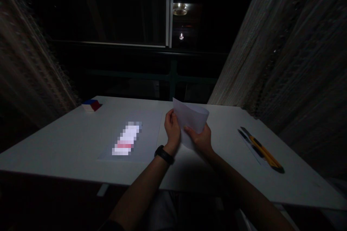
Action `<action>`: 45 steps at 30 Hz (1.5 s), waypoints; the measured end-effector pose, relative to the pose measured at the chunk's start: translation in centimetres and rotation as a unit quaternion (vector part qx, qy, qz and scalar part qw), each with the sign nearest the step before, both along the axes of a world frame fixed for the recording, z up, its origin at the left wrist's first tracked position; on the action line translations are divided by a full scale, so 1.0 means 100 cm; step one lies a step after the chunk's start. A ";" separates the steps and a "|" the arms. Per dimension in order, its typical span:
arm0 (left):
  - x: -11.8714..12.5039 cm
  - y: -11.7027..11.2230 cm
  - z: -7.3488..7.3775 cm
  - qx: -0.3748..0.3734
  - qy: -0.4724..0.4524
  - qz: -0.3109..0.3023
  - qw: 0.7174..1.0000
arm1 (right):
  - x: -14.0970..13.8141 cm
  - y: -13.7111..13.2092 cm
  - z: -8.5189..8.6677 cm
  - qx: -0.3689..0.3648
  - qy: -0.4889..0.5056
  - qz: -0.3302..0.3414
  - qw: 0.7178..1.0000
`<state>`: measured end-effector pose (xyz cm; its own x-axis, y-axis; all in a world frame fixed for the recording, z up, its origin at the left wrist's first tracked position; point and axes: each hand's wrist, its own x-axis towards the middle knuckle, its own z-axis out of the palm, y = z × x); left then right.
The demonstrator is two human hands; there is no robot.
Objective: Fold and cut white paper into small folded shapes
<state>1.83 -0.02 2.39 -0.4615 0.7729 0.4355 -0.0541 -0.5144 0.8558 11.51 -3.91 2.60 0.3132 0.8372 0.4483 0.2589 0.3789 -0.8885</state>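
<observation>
Dimly lit over the white table (67, 144), our pale sheet of paper (187, 115) bends into a loose curl, one corner pointing up. Forearms (148, 180) angled inward across the near edge, we grasp it, left hand (172, 130) at its left side, right hand (202, 140) at its right; tabletop stretches toward the yellow knife (262, 149).

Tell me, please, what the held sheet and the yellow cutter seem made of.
Held sheet: probably paper, matte, since it is thin and curls without shine. Yellow cutter: likely plastic body, judging by its solid yellow colour; dim light leaves the finish unclear.
</observation>
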 end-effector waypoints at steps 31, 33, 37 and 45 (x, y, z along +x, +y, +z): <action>-0.001 -0.002 0.003 0.000 0.018 0.003 1.000 | 0.002 0.002 -0.003 0.007 0.018 -0.011 1.000; -0.001 -0.002 0.002 0.003 0.019 -0.002 1.000 | 0.002 0.002 -0.002 0.007 0.016 -0.004 1.000; -0.001 -0.001 0.000 0.004 0.013 -0.004 1.000 | 0.002 0.002 -0.002 0.001 0.014 -0.001 1.000; -0.002 0.000 -0.001 0.000 0.002 -0.005 1.000 | 0.002 0.002 -0.002 0.004 0.015 0.001 1.000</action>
<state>1.65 -0.02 2.26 -0.4520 0.7773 0.4376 -0.0558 -0.5143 0.8558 11.75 -3.68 2.41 0.3253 0.8343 0.4451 0.2317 0.3861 -0.8929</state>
